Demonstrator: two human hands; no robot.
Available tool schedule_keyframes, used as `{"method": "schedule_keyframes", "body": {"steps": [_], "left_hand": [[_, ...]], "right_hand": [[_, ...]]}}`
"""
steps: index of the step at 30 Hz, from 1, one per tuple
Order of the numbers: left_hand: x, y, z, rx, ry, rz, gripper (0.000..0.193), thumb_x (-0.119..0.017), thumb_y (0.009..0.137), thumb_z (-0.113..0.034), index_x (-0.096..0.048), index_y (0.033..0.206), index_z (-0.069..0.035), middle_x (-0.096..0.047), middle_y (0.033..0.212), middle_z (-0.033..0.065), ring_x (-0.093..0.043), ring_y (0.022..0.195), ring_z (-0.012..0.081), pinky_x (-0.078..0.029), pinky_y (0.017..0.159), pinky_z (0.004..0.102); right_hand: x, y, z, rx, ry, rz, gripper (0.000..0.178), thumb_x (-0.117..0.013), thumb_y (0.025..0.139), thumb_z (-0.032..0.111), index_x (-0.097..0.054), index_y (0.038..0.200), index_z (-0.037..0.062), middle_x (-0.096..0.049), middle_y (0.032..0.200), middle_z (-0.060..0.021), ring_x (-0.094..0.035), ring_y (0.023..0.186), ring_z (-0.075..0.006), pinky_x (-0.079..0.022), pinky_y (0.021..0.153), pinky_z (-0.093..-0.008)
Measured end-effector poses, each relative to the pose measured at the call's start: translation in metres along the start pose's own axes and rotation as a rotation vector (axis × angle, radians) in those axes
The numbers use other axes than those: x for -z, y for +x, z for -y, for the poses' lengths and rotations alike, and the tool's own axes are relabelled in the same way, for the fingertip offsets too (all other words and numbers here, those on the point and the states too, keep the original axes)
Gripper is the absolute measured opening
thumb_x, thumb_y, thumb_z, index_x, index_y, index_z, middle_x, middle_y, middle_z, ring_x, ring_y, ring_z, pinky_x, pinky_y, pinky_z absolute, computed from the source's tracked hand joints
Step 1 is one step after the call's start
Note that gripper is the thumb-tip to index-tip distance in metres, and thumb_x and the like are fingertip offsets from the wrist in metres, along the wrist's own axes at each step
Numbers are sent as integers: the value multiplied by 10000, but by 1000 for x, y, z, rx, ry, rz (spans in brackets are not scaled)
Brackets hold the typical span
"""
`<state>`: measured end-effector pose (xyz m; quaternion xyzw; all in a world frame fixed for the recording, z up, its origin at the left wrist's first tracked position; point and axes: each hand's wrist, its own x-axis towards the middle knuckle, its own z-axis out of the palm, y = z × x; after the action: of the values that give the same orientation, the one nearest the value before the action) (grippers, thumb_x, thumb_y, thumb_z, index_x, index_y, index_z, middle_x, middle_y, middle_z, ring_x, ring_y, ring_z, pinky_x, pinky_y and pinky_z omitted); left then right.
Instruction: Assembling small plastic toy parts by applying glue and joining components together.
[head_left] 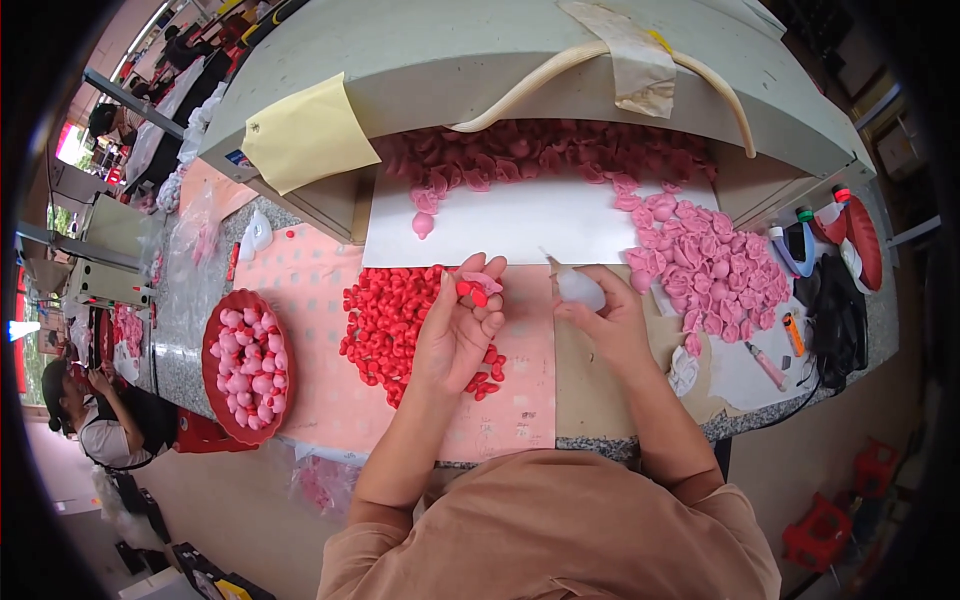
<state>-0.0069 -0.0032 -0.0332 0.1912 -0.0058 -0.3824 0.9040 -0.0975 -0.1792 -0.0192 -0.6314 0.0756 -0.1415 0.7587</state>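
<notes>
Pink patterned sheet (520, 410) covers the near worktop. Left hand (452, 330), palm up, pinches a pink cupped piece (488, 281) and red bits (478, 296) beside the red pile (385, 320); right hand (615, 320) grasps a translucent squeeze bottle (581, 290). Judged: cupped piece light, flexible, easily creased, best held by its rim; bottle soft-walled, wants light finger pressure around the belly. Farther: pink heap (715, 265), grey hood (430, 90).

pink piece (484, 281) partly hidden, shirt (560, 525) cut off
</notes>
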Motion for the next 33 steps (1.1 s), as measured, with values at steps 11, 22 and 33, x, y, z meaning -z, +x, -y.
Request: {"method": "schedule_keyframes", "body": {"steps": [11, 22, 33], "left_hand": [[0, -5, 17, 182, 170, 86, 478, -405, 976, -339, -395, 1317, -4, -554, 1184, 119, -602, 929, 162, -539, 809, 346], [-3, -4, 26, 216, 253, -27, 431, -394, 984, -339, -450, 1269, -21, -590, 1113, 108, -599, 986, 218, -508, 847, 360], [-6, -3, 28, 232, 317, -77, 425, -395, 984, -337, -467, 1263, -24, -591, 1125, 110, -590, 1000, 208, -493, 866, 362]], "right_hand": [[17, 0, 8, 235, 51, -192, 393, -643, 855, 378, -492, 971, 34, -531, 819, -20, -474, 657, -63, -391, 562, -201], [25, -6, 8, 488, -501, -165, 336, -668, 833, 299, -507, 893, 10, -548, 777, -63, -486, 667, -111, -385, 579, -236], [20, -5, 6, 494, -553, -152, 295, -687, 817, 257, -526, 859, 14, -574, 768, -68, -491, 633, -103, -386, 556, -235]]}}
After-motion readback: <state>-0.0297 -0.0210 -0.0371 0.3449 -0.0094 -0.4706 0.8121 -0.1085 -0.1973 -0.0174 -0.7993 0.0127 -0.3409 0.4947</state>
